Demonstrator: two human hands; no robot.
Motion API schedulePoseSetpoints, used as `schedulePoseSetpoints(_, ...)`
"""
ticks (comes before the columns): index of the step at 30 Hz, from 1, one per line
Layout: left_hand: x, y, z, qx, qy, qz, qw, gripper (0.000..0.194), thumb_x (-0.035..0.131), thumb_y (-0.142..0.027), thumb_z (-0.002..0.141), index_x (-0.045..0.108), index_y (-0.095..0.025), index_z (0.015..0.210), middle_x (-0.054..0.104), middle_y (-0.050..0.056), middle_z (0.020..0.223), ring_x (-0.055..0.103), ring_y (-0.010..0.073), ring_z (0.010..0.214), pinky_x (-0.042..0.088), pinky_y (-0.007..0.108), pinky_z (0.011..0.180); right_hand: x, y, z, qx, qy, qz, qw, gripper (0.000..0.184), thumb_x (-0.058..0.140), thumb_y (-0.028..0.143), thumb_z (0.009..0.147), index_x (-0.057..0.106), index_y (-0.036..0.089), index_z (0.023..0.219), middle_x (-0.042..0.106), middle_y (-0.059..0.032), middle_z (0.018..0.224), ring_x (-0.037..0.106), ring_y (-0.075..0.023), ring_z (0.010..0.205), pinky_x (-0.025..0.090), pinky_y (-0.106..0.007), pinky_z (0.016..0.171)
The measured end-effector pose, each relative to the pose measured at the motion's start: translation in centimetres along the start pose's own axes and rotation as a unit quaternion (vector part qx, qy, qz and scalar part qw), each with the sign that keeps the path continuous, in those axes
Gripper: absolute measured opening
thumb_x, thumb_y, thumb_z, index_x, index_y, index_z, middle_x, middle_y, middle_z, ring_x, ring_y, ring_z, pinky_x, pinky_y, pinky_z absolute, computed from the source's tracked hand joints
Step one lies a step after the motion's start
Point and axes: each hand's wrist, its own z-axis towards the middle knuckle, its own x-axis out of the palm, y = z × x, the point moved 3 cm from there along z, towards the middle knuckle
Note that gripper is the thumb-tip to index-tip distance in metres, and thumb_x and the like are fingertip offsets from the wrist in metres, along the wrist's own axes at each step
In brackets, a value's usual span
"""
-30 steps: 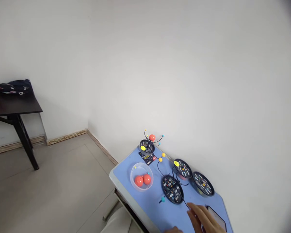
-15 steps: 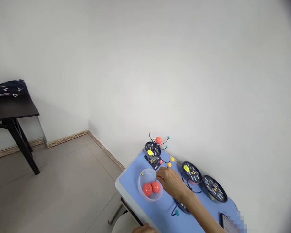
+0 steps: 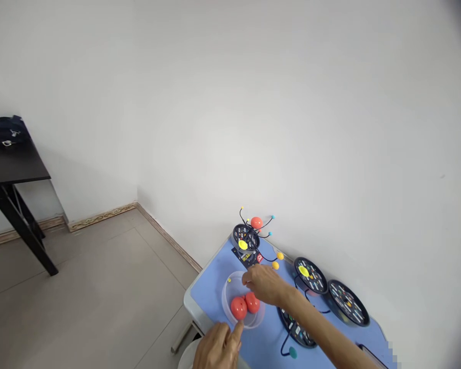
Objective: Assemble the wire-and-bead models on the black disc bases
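A clear plastic bowl (image 3: 226, 302) stands near the left end of the blue tabletop, with two red balls (image 3: 238, 308) and a tiny yellow ball (image 3: 229, 280) in it. Over the bowl's far right side, my right hand (image 3: 265, 283) has its fingertips pinched together; whatever they hold is hidden. My left hand (image 3: 218, 346) is at the near edge, index finger stretched to the bowl's near rim beside a red ball. Beyond the bowl stands a solar system model (image 3: 246, 238), its curved black arms bearing coloured balls. A black disc base (image 3: 297, 328) lies partly under my right forearm.
Two more round black bases, one with a yellow piece (image 3: 310, 275) and one at the right (image 3: 348, 302), stand along the wall. A black printed card (image 3: 246, 258) lies by the model. A phone (image 3: 371, 354) is at the right. Another dark table (image 3: 15, 164) bears a bag.
My left hand has come up from the bottom edge to the bowl's near rim. My right hand stays pinched over the bowl. The view has shifted slightly.
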Motion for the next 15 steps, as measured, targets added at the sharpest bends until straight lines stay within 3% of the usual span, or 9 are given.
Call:
schedulePoseSetpoints(3,-0.5,-0.1,1.2,0.016,0.017,-0.010,1.000,0.037,0.031,-0.017,0.103,0.055,-0.018,0.130,0.052,0.000,0.063,0.053,0.0127,0.048,0.040,0.023,0.044,0.7,-1.2,-0.8,0.001,-0.002,-0.032,0.999,0.023,0.056,0.010,0.084,0.074,0.019,0.095,0.073,-0.0109,0.096,0.070,-0.0227,0.083,0.029,-0.028,0.055)
schedulePoseSetpoints(8,-0.7,0.2,2.3,0.029,0.032,-0.034,0.998,0.036,0.033,-0.018,0.103,0.055,-0.017,0.130,0.053,0.000,0.066,0.055,0.0130,0.051,0.043,0.022,0.044,2.6,-0.1,-1.0,-0.027,-0.006,-0.076,0.997,0.026,0.049,0.000,0.086,0.070,0.013,0.081,0.070,-0.0156,0.089,0.066,-0.0257,0.083,0.030,-0.033,0.057)
schedulePoseSetpoints(15,0.0,1.0,1.9,0.029,0.028,-0.039,0.998,0.032,0.036,-0.021,0.102,0.059,-0.016,0.124,0.059,0.002,0.071,0.059,0.0135,0.053,0.046,0.023,0.046,3.5,0.5,0.2,-0.029,-0.034,-0.030,0.999,0.025,0.049,-0.005,0.083,0.068,0.010,0.077,0.071,-0.0168,0.080,0.065,-0.0249,0.074,0.033,-0.034,0.059)
